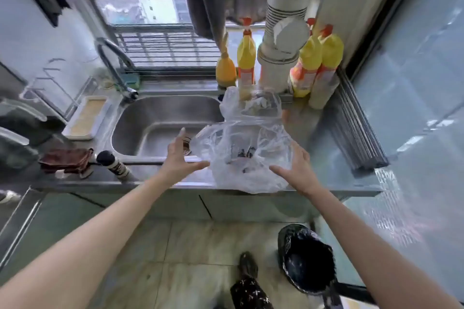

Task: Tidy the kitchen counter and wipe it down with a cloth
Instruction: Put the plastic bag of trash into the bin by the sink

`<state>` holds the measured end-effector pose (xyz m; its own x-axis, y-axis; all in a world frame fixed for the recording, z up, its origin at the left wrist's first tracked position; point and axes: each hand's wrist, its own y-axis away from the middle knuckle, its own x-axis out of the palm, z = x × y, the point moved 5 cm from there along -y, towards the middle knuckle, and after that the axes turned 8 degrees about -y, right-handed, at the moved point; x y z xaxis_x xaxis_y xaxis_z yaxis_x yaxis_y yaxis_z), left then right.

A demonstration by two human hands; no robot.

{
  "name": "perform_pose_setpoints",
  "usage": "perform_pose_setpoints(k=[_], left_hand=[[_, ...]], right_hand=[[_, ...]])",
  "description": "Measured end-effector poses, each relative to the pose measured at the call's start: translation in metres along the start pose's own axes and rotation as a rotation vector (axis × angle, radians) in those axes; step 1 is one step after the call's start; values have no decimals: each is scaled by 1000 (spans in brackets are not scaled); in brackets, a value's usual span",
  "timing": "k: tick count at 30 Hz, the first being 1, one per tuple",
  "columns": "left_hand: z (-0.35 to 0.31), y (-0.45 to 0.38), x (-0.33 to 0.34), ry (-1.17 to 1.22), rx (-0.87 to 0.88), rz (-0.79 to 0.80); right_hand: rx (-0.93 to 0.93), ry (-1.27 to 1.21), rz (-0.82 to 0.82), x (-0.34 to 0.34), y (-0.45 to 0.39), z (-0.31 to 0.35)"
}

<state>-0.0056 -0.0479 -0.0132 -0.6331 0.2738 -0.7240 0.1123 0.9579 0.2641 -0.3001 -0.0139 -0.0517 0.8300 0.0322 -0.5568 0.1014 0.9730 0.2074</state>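
Observation:
A crumpled clear plastic bag [247,155] with dark scraps inside lies on the steel counter [324,138], right of the sink [160,128]. A second clear bag [251,105] stands just behind it. My left hand [179,155] hovers with spread fingers at the bag's left side, thumb near its lower edge. At the bag's right side my right hand [295,168] is spread too, fingertips at or touching the plastic. Neither hand grips anything. A dark red cloth [66,159] lies folded on the counter at the far left.
Yellow cleaner bottles [247,57] [319,63] stand around a white drain pipe [283,40] at the back. A tap [115,68] arcs over the sink; a soap tray [86,118] and a black-capped bottle [113,163] lie left. A black-lined bin [308,258] stands on the floor.

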Motion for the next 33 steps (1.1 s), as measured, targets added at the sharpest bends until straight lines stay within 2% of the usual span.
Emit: perform_pose_setpoints(k=[1,3,5,6,12,16,18,20,24,26,28,31,33], left_hand=[[4,-12,3,-62,-10,19],[17,-37,16,-359,39,91],[28,-56,36,-638,72,190],[26,-63,46,-688,88,229],[14,-84,108,-405,160,415],[4,-87,123,-283,158,374],[-6,-89,118,-276,193,338],[-20,-87,112,-354,305,299],[-41,-67,98,-573,476,271],[-44,-54,85,-544,474,226],[-43,-41,71,-494,487,196],[-40,-16,63,-399,616,288],[-45,7,62,-342,713,352]], right_hand=[[71,-4,46,2,-8,-13],[176,69,208,12,-22,-34],[206,216,347,27,-28,-54],[199,245,373,32,-32,-58],[162,107,378,68,-51,-49],[113,-28,167,77,-58,-36],[7,-5,28,71,-57,-23],[-117,43,-49,67,-52,-1],[-221,-94,113,73,-32,42],[-157,-220,205,71,-13,54],[-135,-318,202,61,12,63],[-162,-259,110,42,47,68],[-85,-209,187,43,65,62]])
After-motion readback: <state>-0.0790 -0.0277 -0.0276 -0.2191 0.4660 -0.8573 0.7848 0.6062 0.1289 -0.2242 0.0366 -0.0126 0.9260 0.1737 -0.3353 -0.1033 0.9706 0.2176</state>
